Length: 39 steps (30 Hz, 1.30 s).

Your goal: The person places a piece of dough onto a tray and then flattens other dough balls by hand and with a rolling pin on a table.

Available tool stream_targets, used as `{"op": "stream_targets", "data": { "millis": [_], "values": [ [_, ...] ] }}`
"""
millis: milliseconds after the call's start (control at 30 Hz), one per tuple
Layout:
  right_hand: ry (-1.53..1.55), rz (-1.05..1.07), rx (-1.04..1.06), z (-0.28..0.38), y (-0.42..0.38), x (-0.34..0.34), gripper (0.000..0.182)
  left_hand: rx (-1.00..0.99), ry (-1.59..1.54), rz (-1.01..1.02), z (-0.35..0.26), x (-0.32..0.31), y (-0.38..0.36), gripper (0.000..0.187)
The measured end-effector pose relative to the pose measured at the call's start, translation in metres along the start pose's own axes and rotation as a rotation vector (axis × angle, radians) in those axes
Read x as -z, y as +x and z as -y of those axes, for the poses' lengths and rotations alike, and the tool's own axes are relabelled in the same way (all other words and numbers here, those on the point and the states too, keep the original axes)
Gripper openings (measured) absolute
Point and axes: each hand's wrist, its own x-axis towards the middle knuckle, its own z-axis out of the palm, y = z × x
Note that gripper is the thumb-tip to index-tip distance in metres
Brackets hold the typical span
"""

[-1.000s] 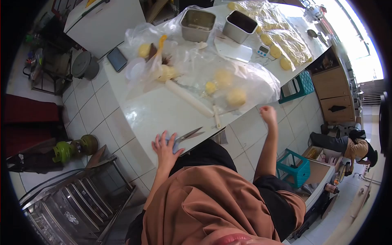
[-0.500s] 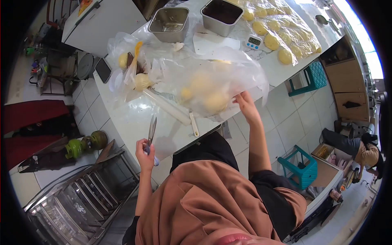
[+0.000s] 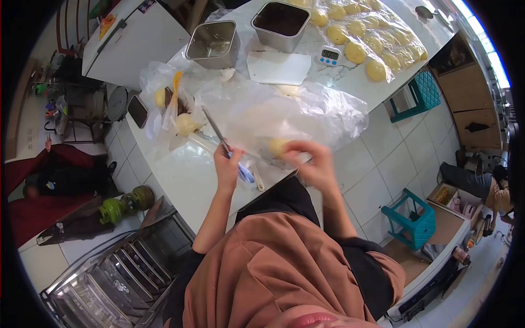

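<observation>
My left hand (image 3: 227,164) is closed around a pair of scissors (image 3: 246,174) with pale blue handles, blades pointing up over the table. Blurred by motion, my right hand (image 3: 311,164) has its fingers curled at a small piece of yellow dough (image 3: 276,146), which it seems to grip. Just beyond both hands a crumpled clear plastic sheet (image 3: 333,112) lies over the table and hangs past its edge. Below the scissors rests a cream-handled tool (image 3: 260,183); its other end is hidden.
Two metal loaf tins (image 3: 213,52) stand at the back beside a white flat board (image 3: 279,68) and a digital timer (image 3: 329,55). Plastic covers several dough balls (image 3: 355,53) at the right. A phone (image 3: 137,111) lies at the left edge. Teal stools (image 3: 410,221) stand on the floor.
My left hand has moved up and right with the scissors, over the table. My right hand has come leftward to the small dough piece. The plastic sheet lies flatter, with less yellow showing through.
</observation>
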Motion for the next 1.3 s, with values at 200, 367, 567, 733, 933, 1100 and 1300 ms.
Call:
{"op": "stream_targets", "data": {
  "millis": [200, 367, 567, 733, 933, 1100, 1300],
  "values": [
    [-1.0, -0.679, 0.133, -0.037, 0.025, 0.044, 0.041, -0.142, -0.182, -0.085, -0.063, -0.003, 0.071, 0.014],
    [-0.767, -0.688, 0.248, -0.049, 0.084, 0.08, 0.024, -0.203, 0.066, 0.164, -0.091, -0.042, 0.105, 0.013],
    [-0.385, -0.585, -0.079, 0.0, 0.175, 0.075, 0.029, -0.317, 0.561, 0.412, -0.05, -0.1, 0.127, 0.016],
    [-0.392, -0.645, 0.296, -0.009, 0.123, 0.072, 0.039, -0.067, 0.569, 0.611, -0.012, -0.104, 0.145, 0.023],
    [-0.369, -0.499, -0.105, -0.067, -0.01, -0.009, 0.054, -0.035, 0.586, 0.55, -0.029, -0.089, 0.119, 0.024],
    [-0.772, -0.458, 0.073, -0.064, 0.005, -0.057, 0.064, 0.174, 0.296, 0.902, -0.083, -0.052, 0.056, 0.026],
    [-0.731, -0.323, -0.155, -0.056, 0.035, -0.05, 0.061, 0.095, 0.418, 0.872, -0.114, 0.018, 0.03, 0.029]
  ]
}}
